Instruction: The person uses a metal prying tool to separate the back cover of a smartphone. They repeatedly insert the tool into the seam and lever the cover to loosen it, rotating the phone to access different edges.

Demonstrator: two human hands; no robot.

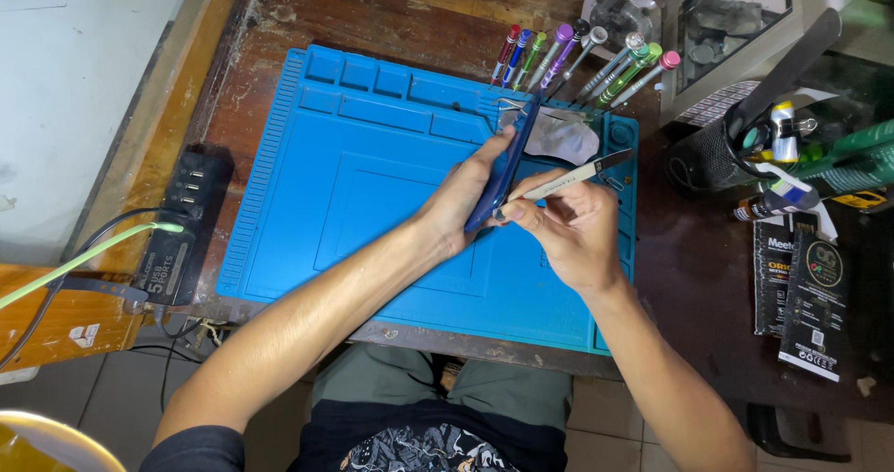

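My left hand (463, 195) grips a dark blue phone (506, 169), held on edge above the blue work mat (354, 174). Close to its right, my right hand (571, 227) holds a thin white-handled tool (568, 176) like a pen, its tip against the phone's lower side edge. A crumpled piece of clear film (562, 137) lies on the mat just behind the phone.
A row of several coloured screwdrivers (582, 60) lies at the mat's far edge. A black mesh cup of tools (717, 151) and dark packets (801, 295) sit at the right. A black multi-port charger (177, 225) with cables rests at the left table edge.
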